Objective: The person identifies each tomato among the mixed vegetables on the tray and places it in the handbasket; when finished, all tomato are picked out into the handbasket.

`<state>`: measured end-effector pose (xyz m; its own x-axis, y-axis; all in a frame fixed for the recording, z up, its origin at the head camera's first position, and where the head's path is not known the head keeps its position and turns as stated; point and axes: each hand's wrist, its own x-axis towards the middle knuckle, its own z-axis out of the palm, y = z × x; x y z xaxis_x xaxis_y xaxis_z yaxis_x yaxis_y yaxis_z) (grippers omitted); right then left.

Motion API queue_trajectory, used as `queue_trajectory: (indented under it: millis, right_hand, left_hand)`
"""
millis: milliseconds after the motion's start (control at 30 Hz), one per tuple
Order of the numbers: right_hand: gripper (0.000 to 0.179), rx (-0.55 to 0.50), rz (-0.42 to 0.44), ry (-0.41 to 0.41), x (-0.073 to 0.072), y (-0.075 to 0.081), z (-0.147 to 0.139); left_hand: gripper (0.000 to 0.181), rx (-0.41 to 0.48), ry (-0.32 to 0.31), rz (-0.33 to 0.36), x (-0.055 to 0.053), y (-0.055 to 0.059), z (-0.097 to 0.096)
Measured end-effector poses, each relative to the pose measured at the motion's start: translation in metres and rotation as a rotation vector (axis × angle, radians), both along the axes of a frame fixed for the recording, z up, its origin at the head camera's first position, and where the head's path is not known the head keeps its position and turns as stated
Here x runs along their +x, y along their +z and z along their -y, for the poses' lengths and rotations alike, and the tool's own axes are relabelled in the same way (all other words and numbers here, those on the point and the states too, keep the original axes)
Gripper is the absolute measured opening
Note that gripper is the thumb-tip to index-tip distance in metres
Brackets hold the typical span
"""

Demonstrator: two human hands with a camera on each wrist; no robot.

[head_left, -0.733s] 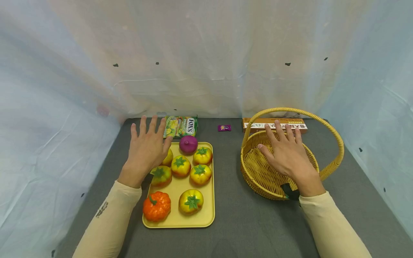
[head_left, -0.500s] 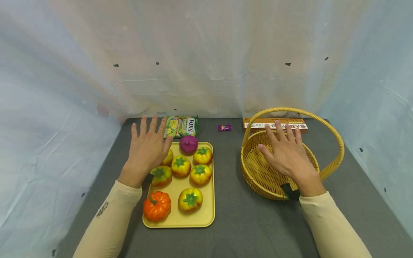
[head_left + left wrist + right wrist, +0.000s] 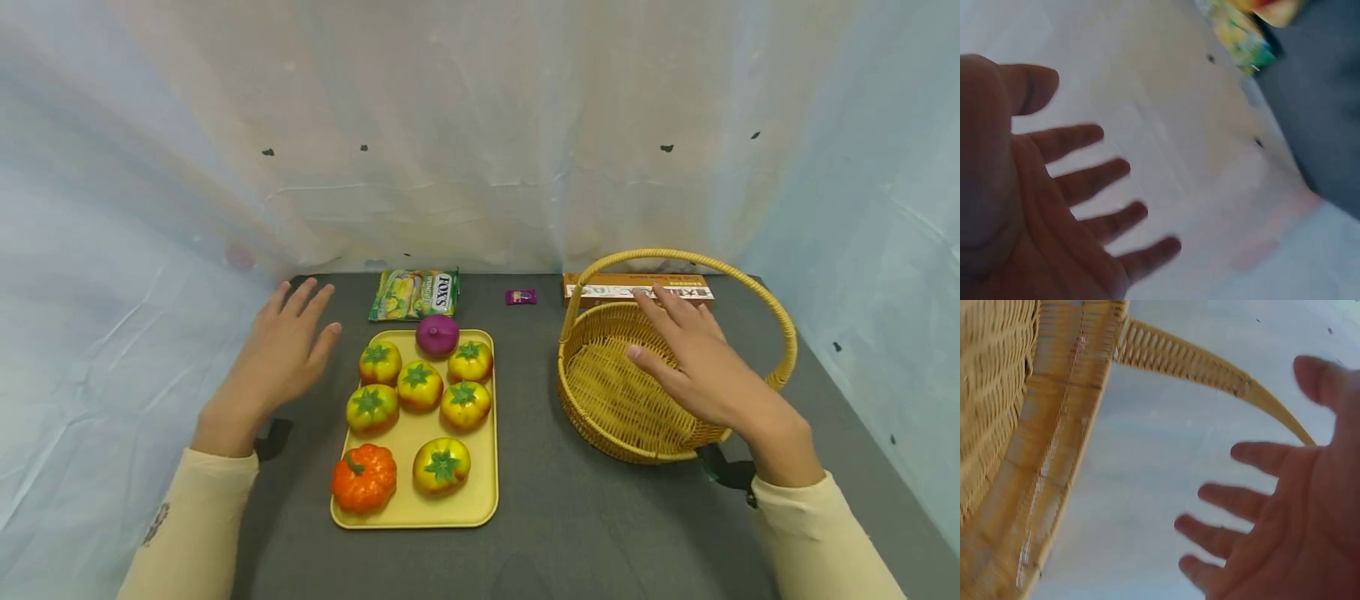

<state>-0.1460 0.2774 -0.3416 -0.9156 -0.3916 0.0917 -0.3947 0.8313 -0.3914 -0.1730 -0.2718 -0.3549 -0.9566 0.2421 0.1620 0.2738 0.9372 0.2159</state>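
My left hand (image 3: 277, 350), fingers spread and holding nothing, hovers left of a yellow tray (image 3: 405, 508). On the tray lie several yellow-green toy persimmons (image 3: 420, 385) with green leaf tops, an orange toy pumpkin (image 3: 364, 479) at the near left corner, and a purple onion-like toy (image 3: 437, 335) at the far edge. My right hand (image 3: 697, 367), also empty with straight fingers, is over the right side of a woven basket (image 3: 600, 433). The right wrist view shows the palm beside the basket's arched handle (image 3: 1185, 359). Nothing shows inside the basket.
Behind the tray lies a green FOX'S candy bag (image 3: 415, 295). A small purple wrapped sweet (image 3: 521, 297) sits at the back middle. A long brown and white box (image 3: 600, 289) lies behind the basket. Pale curtains (image 3: 480, 167) enclose the grey table (image 3: 540, 500).
Both hands have moved outward, the left one to the left off the tray's edge, the right one to the right across the basket. The tray and basket have stayed in place.
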Motion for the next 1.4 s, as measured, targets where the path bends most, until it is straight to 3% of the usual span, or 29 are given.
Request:
queue_trajectory:
  millis: [100, 200, 400, 467, 700, 1067, 1200, 1400]
  right_hand:
    - [0.077, -0.085, -0.016, 0.015, 0.013, 0.007, -0.013]
    - [0.077, -0.156, -0.036, 0.011, 0.027, 0.011, -0.02]
    - [0.078, -0.235, -0.092, 0.068, 0.035, 0.002, -0.011]
    - [0.077, -0.255, -0.1, 0.102, 0.032, -0.003, -0.002]
    - [0.07, -0.305, -0.092, 0.248, 0.017, -0.018, 0.048]
    - [0.061, -0.428, 0.109, 0.353, 0.006, -0.047, 0.124]
    - [0.059, -0.441, 0.146, 0.364, 0.0, -0.056, 0.141]
    - [0.056, -0.398, 0.148, 0.369, -0.01, -0.075, 0.156]
  left_hand:
    - [0.062, 0.061, -0.071, -0.008, 0.006, -0.007, 0.028]
    - [0.058, 0.092, -0.103, -0.007, 0.013, -0.015, 0.051]
    - [0.052, 0.109, -0.166, -0.033, 0.019, -0.031, 0.071]
    - [0.051, 0.137, -0.173, -0.009, 0.016, -0.036, 0.069]
    - [0.053, 0.169, -0.149, 0.193, -0.006, -0.051, 0.047]
    - [0.068, 0.134, -0.108, 0.438, -0.032, -0.075, 0.025]
    - [0.075, 0.11, -0.1, 0.482, -0.036, -0.079, 0.022]
    - [0.08, 0.084, -0.088, 0.479, -0.042, -0.076, 0.017]
